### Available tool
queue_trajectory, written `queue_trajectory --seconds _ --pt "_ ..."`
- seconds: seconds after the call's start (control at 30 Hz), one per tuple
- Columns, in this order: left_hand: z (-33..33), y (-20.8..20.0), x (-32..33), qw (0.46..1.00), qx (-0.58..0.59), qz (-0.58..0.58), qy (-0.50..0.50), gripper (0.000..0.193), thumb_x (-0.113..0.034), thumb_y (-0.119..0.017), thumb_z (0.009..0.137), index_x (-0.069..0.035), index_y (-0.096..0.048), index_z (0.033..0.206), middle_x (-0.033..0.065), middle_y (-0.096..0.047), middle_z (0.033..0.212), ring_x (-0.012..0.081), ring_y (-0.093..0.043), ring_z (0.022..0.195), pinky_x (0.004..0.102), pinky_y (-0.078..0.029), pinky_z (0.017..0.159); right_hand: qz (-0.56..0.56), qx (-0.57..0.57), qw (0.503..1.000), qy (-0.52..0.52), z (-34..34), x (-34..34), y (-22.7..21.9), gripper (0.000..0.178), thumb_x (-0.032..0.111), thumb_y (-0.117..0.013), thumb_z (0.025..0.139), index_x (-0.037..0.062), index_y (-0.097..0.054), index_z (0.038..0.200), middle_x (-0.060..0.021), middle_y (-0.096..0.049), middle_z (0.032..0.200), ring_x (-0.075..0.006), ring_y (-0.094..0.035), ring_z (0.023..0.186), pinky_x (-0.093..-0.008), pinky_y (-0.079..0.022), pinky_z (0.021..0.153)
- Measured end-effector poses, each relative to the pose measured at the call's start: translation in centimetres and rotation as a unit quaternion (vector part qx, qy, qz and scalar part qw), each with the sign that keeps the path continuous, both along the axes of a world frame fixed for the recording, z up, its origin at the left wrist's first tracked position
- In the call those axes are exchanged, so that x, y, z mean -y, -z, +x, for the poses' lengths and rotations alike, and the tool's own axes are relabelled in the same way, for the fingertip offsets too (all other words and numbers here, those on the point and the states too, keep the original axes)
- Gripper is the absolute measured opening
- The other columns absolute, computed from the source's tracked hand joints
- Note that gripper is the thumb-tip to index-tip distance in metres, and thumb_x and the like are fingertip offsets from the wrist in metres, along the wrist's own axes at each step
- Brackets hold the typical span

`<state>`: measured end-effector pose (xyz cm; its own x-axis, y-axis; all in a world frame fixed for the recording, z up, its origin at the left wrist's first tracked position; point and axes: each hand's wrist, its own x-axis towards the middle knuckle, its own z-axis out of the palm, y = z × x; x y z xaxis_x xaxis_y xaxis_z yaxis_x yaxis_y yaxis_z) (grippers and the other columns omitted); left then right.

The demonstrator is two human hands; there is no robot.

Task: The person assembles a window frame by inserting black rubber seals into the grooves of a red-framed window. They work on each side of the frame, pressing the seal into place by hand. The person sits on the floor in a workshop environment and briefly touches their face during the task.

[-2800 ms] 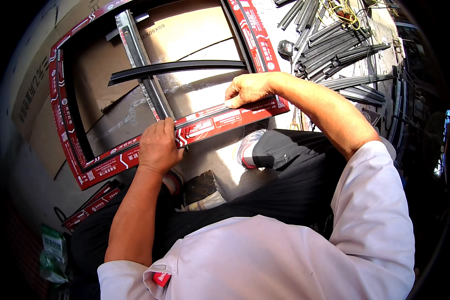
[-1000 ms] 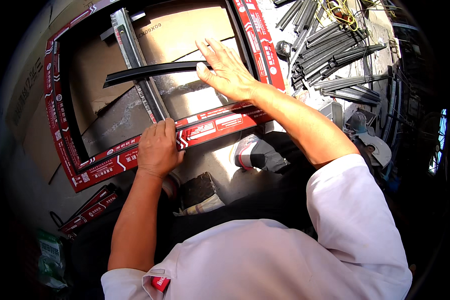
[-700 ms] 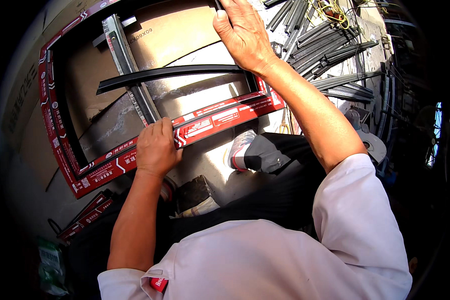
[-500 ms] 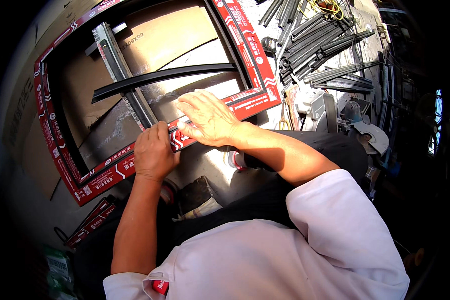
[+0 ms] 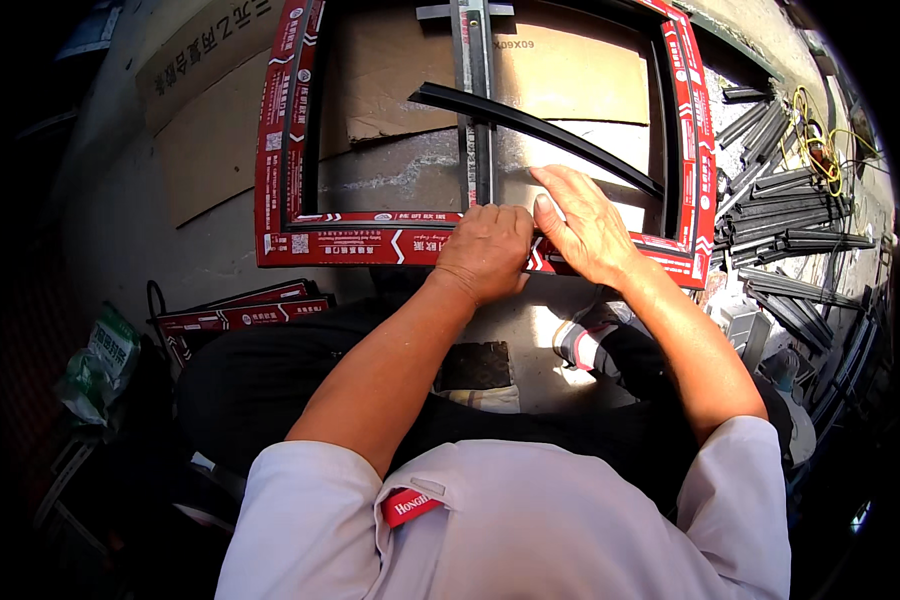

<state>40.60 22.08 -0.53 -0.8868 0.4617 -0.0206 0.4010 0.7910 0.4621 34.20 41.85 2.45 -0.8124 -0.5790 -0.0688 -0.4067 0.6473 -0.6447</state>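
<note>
A rectangular window frame [image 5: 340, 245], black inside and covered in red printed film, lies in front of me. A grey-black crossbar [image 5: 476, 150] divides it. My left hand [image 5: 485, 255] is closed over the near rail just by the crossbar's foot, knuckles up. Beside it my right hand [image 5: 590, 230] rests on the same rail, fingers stretched forward and thumb apart; its underside is hidden. A slightly bowed black strip [image 5: 540, 128] slants over the crossbar, its left end free in the opening and its right end at the frame's right side.
Flattened cardboard [image 5: 570, 75] lies beneath the frame. Many black profile pieces [image 5: 785, 215] and a yellow cord [image 5: 805, 125] cover the floor at right. Red-filmed profiles [image 5: 250, 312] and a green-white bag [image 5: 110, 355] are at left. A power tool [image 5: 745, 325] sits by my right knee.
My view has swung left, so the frame appears further right and squarer. Both hands stay on the near rail by the crossbar; the black strip still lies across the opening.
</note>
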Motion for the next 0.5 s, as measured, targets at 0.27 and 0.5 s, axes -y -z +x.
queue_trajectory --seconds 0.27,0.5 --pt "0.8 0.8 -0.1 0.998 0.057 -0.008 -0.006 0.049 -0.024 -0.078 0.082 -0.003 -0.071 0.125 0.0201 -0.071 0.13 0.039 -0.066 0.125 0.0505 -0.048 0.11 -0.1 0.122 0.984 -0.087 -4.8 14.2 -0.8 0.07 0.055 -0.034 0.117 -0.0048 -0.069 0.126 -0.0269 -0.067 0.129 -0.0465 -0.061 0.123 -0.048 -0.048 0.11" --pt "1.1 2.2 -0.3 0.999 -0.041 -0.02 -0.008 0.032 -0.021 -0.071 0.074 -0.001 -0.067 0.1 0.0141 -0.069 0.097 0.0283 -0.066 0.09 0.0414 -0.048 0.081 -0.215 -0.06 0.972 -0.07 -12.5 25.6 -2.6 0.059 0.052 -0.041 0.118 -0.003 -0.063 0.124 -0.0267 -0.065 0.125 -0.045 -0.06 0.122 -0.0443 -0.045 0.108"
